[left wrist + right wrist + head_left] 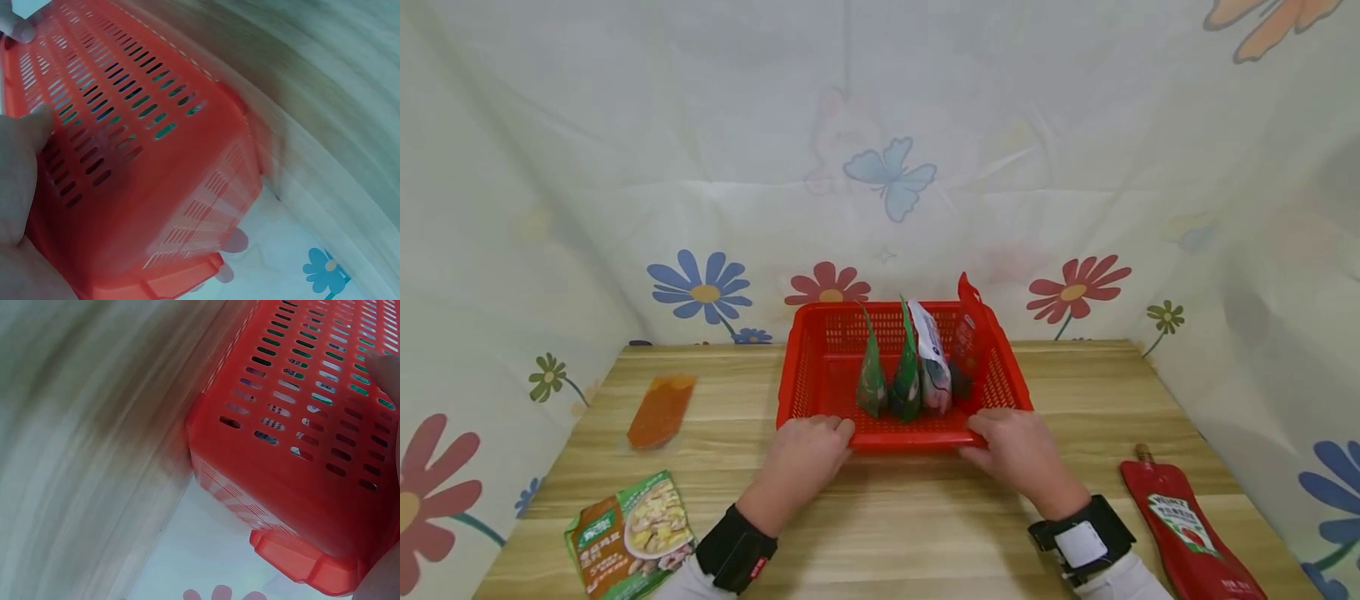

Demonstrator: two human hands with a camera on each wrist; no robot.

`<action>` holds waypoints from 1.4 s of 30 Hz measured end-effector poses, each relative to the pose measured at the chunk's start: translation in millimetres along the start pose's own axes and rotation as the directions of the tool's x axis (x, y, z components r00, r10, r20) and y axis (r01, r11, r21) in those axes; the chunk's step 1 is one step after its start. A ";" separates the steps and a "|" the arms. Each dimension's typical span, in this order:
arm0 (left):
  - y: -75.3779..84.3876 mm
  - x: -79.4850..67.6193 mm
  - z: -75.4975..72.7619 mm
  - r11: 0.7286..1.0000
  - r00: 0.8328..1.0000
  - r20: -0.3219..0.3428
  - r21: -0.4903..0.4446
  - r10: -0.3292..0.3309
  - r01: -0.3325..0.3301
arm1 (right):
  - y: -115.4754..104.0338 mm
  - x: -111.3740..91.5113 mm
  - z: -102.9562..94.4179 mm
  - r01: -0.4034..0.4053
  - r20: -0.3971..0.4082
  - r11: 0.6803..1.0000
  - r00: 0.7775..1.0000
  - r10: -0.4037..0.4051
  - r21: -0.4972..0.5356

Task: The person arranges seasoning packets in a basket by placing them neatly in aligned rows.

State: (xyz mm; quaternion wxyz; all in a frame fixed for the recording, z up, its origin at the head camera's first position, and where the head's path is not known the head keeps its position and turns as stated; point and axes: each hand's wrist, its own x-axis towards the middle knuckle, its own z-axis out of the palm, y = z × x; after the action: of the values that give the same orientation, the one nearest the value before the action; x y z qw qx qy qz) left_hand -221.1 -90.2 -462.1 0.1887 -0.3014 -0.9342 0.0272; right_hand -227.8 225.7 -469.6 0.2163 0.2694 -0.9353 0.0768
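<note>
A red plastic basket (820, 346) with slotted walls stands at the back middle of the table. My left hand (808, 454) grips the left part of its near rim, and in the left wrist view the thumb (39, 125) lies against the outer wall. At the right part of that rim, my right hand (1022, 454) holds on likewise, its thumb (382, 372) on the wall. Inside the basket stand two green packets (872, 387), a white packet (931, 354) and a red pouch (972, 337). Their lower parts are partly hidden.
On the wooden table (917, 533), an orange-red sauce packet (661, 411) lies at the left. Nearer is a green and brown food packet (634, 537). A red Heinz ketchup pouch (1195, 533) lies at the right front. Flower-printed cloth (760, 208) surrounds the table's back and sides.
</note>
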 end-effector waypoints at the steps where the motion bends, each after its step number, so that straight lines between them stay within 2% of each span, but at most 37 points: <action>1: -0.8 0.1 0.5 1.000 1.000 -0.014 0.014 0.004 -0.004 | 0.2 0.2 0.0 0.009 -0.007 1.000 1.000 -0.009 -0.002; 5: -4.4 1.7 2.5 0.999 0.999 -0.045 0.031 0.011 -0.010 | 0.7 1.4 -1.6 0.033 -0.027 0.999 0.999 -0.033 -0.007; 12: -10.1 0.1 3.7 0.999 1.000 -0.030 0.043 -0.008 0.009 | -2.9 2.3 -11.5 0.011 0.005 1.000 1.000 -0.011 0.016; 16: -11.7 -1.3 3.6 0.999 0.999 -0.033 0.045 -0.009 0.010 | -2.4 -8.0 -19.4 -0.059 -0.032 0.997 0.998 0.061 0.047; 18: -10.9 -1.0 3.1 0.999 0.999 -0.034 0.039 0.002 -0.001 | -0.6 -17.2 -24.9 -0.130 -0.044 0.990 0.990 0.133 0.059; 21: -7.5 1.4 2.3 1.000 1.000 -0.025 0.026 0.013 -0.012 | 4.5 -34.0 -37.8 -0.275 -0.023 0.961 0.961 0.275 0.027; 23: -4.0 3.8 2.9 1.000 1.000 -0.018 0.020 0.018 -0.017 | 8.8 -46.8 -49.1 -0.378 0.006 0.925 0.926 0.379 -0.026; 25: -0.4 5.8 3.4 1.000 1.000 -0.006 0.017 0.019 -0.019 | 16.1 -61.7 -60.9 -0.451 0.029 0.889 0.891 0.454 -0.075; 29: 4.7 7.6 2.9 1.000 1.000 0.021 0.003 0.011 -0.011 | 34.8 -92.6 -79.0 -0.540 0.022 0.834 0.838 0.546 -0.110; 30: 5.5 7.6 2.5 1.000 1.000 0.028 0.000 0.007 -0.007 | 40.2 -99.6 -82.3 -0.567 0.032 0.816 0.819 0.573 -0.115; 32: 6.7 7.5 2.5 1.000 1.000 0.031 -0.002 0.004 -0.004 | 49.8 -111.0 -87.2 -0.638 0.063 0.760 0.759 0.648 -0.127; 33: 7.4 7.4 2.5 1.000 1.000 0.026 0.001 0.005 -0.005 | 54.4 -115.9 -88.8 -0.677 0.088 0.722 0.718 0.691 -0.145; 34: 7.8 7.6 2.8 1.000 1.000 0.021 0.003 0.005 -0.005 | 59.2 -120.2 -89.6 -0.714 0.111 0.681 0.673 0.731 -0.163; 36: 8.6 8.0 3.5 1.000 1.000 0.011 0.005 0.007 -0.007 | 66.8 -128.6 -89.5 -0.783 0.167 0.583 0.558 0.813 -0.219; 39: 9.7 8.5 3.1 1.000 1.000 0.004 0.004 0.014 -0.014 | 75.3 -141.8 -86.4 -0.835 0.215 0.454 0.404 0.889 -0.311; 40: 10.0 8.6 2.7 1.000 1.000 0.004 0.003 0.016 -0.016 | 77.2 -146.5 -85.1 -0.841 0.232 0.417 0.354 0.906 -0.345; 42: 10.6 8.5 1.4 1.000 1.000 0.008 0.002 0.019 -0.019 | 80.1 -156.6 -82.5 -0.839 0.254 0.358 0.271 0.928 -0.410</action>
State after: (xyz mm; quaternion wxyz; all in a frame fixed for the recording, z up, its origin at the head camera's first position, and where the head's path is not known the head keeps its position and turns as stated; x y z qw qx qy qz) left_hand -222.1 -76.5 -462.3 0.1851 -0.3099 -0.9321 0.0314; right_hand -121.7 388.4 -467.9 -0.0599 -0.3125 -0.9476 0.0286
